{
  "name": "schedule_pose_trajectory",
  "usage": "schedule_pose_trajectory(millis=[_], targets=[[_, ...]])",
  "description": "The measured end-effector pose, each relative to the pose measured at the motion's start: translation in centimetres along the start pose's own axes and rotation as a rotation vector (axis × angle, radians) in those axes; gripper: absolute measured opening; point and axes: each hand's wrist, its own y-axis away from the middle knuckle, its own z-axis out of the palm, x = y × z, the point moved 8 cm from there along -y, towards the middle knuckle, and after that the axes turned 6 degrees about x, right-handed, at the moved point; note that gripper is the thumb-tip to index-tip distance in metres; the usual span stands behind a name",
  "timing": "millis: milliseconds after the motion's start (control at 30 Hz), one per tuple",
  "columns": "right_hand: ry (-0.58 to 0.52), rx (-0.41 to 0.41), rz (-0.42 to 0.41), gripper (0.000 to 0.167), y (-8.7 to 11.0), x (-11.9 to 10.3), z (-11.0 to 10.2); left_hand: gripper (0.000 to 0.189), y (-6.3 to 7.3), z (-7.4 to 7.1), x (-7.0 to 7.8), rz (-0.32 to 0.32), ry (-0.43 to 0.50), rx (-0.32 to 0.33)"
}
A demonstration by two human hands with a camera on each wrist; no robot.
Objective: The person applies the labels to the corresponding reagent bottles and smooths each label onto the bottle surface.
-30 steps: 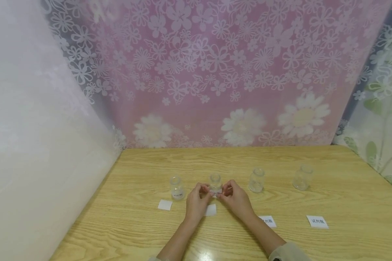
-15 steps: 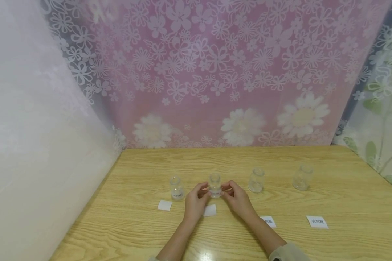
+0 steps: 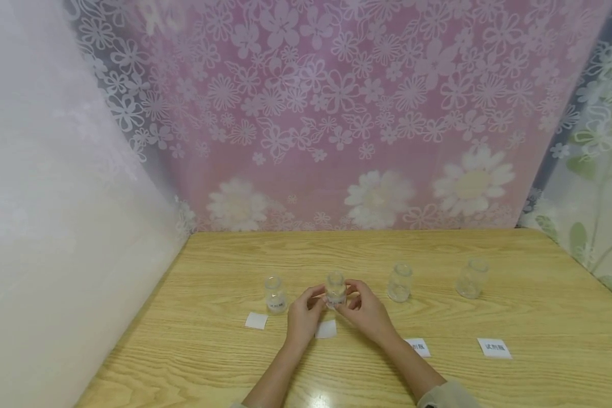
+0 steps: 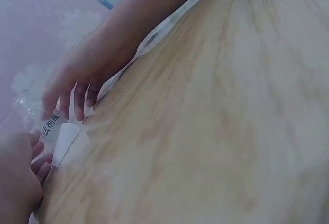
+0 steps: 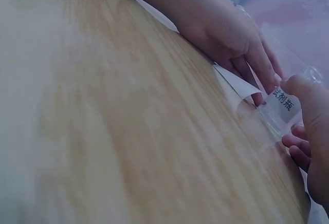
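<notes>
A small clear glass bottle (image 3: 335,281) stands upright on the table between both hands. A white label (image 5: 285,103) with black printed characters lies against its front. My left hand (image 3: 303,318) holds the bottle's left side with bent fingers. From the right, my right hand (image 3: 369,316) grips it, its thumb on the label's front near the upper edge in the right wrist view. The same label (image 4: 50,126) shows between the two hands in the left wrist view. Just in front lies a blank white paper piece (image 3: 326,329), partly behind my left hand.
Another glass bottle (image 3: 275,292), with a label on its front, stands left, a blank paper piece (image 3: 256,321) before it. Two bottles without labels, a nearer one (image 3: 400,283) and a farther one (image 3: 472,279), stand right. Printed labels (image 3: 494,348) lie in front of them.
My right thumb has moved left from the label's right end onto its front. The label, earlier stretched between both hands, now lies against the bottle. My left hand has barely shifted.
</notes>
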Motion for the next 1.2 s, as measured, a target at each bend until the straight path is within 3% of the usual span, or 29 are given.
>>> schedule_pose_trajectory(millis=[100, 267, 500, 733, 933, 1200], targets=[[0.049, 0.025, -0.045, 0.061, 0.1, -0.4, 0.2, 0.024, 0.0, 0.0, 0.0, 0.004, -0.001, -0.004], [0.092, 0.05, -0.101, 0.053, 0.1, -1.0, 0.0, 0.024, 0.0, -0.1, 0.0, -0.021, 0.007, -0.002], [0.008, -0.02, -0.063, 0.038, -0.1, -0.8, -0.5, 0.025, 0.1, 0.0, 0.0, -0.045, 0.007, -0.013], [-0.058, -0.062, -0.051, 0.032, -0.3, -0.6, -0.6, 0.026, 0.1, 0.0, -0.1, -0.047, 0.008, -0.013], [-0.08, -0.089, -0.017, 0.032, -0.3, -0.1, -0.4, 0.025, 0.0, -0.1, 0.1, -0.036, -0.005, -0.004], [-0.065, -0.109, -0.044, 0.031, -0.4, 0.0, -0.2, 0.027, -0.1, 0.0, 0.0, -0.016, -0.011, 0.003]])
